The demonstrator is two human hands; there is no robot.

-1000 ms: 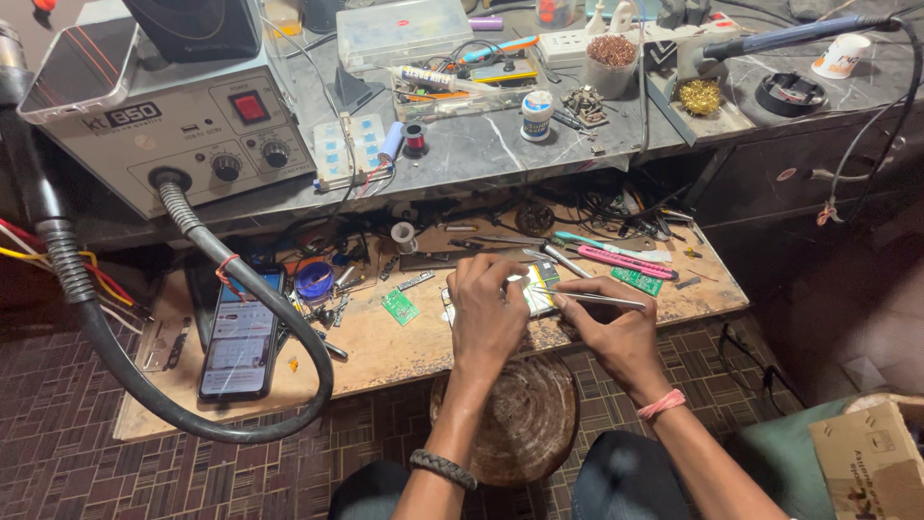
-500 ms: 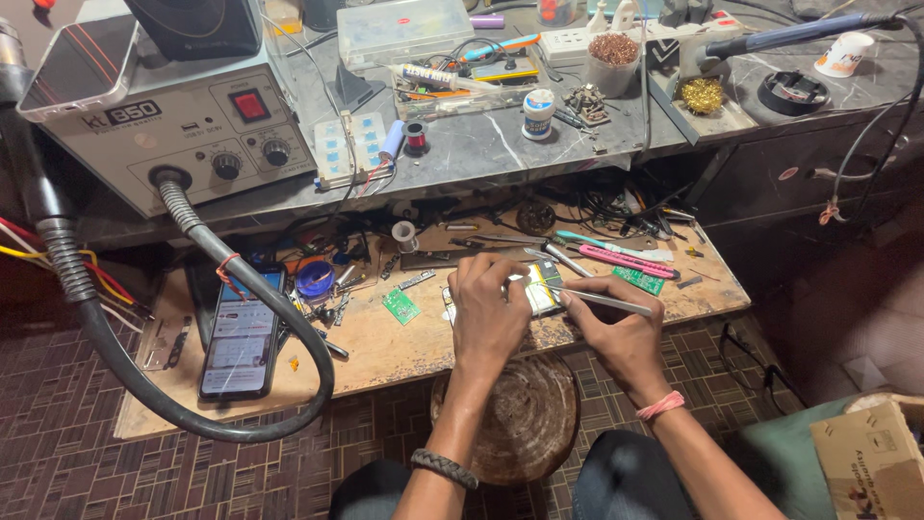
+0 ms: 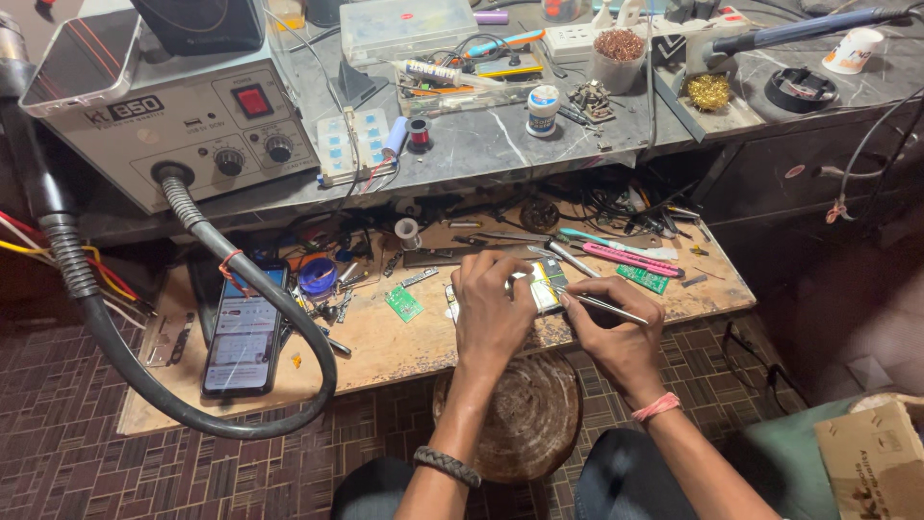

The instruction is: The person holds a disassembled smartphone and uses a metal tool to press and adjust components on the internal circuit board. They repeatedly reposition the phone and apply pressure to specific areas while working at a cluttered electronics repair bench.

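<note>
On the low wooden board (image 3: pixel 404 342), near its front edge, lies the opened phone (image 3: pixel 541 286), a small flat device with its long axis running roughly left to right. Left hand (image 3: pixel 493 310) rests on top of its left half, fingers curled down and pressing it flat against the board. Right hand (image 3: pixel 616 332) sits just beside the device's right end, pinching metal tweezers (image 3: pixel 604 305) closed-fingered; the shaft points leftward, with its tip at the device's right edge. The right hand is thus the nearer to the exposed end, the left covering the rest. A second phone (image 3: pixel 243 332) with lit screen lies well apart to the left. Compared with half a second earlier, both hands and the device hold practically the same positions.
</note>
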